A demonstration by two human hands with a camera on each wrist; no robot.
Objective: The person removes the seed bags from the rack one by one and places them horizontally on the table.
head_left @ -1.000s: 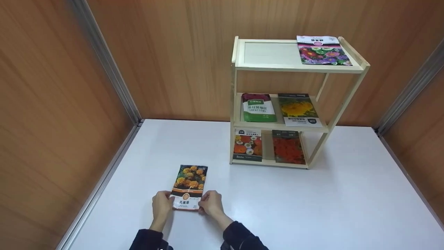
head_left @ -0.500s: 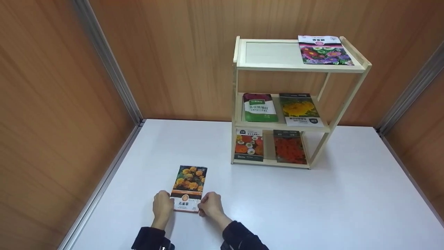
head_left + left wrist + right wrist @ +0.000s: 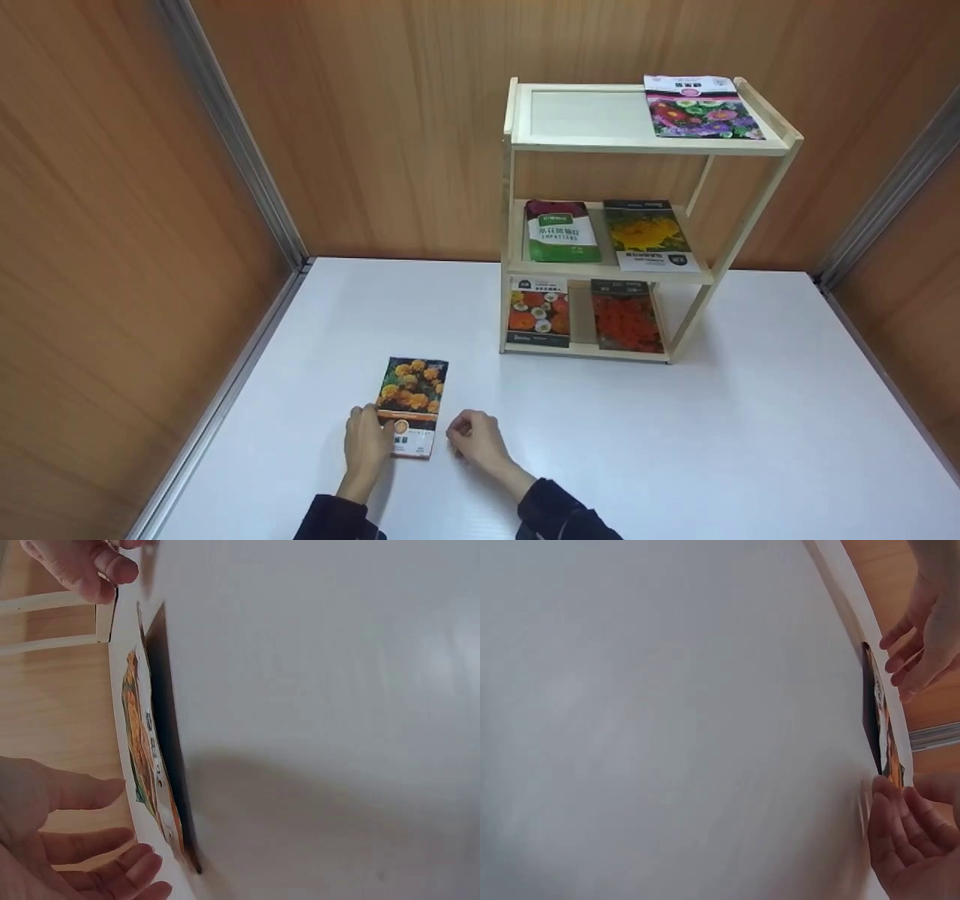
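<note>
I see the marigold seed packet (image 3: 409, 405) lying flat on the white table (image 3: 675, 450), in the lower left of the head view. My left hand (image 3: 369, 441) rests on its near-left corner with relaxed, straight fingers. My right hand (image 3: 474, 436) is just beside the packet, loosely curled, holding nothing. To lift it well, I think I should slide a thumb under one edge, because the packet is thin and flat against the surface.
</note>
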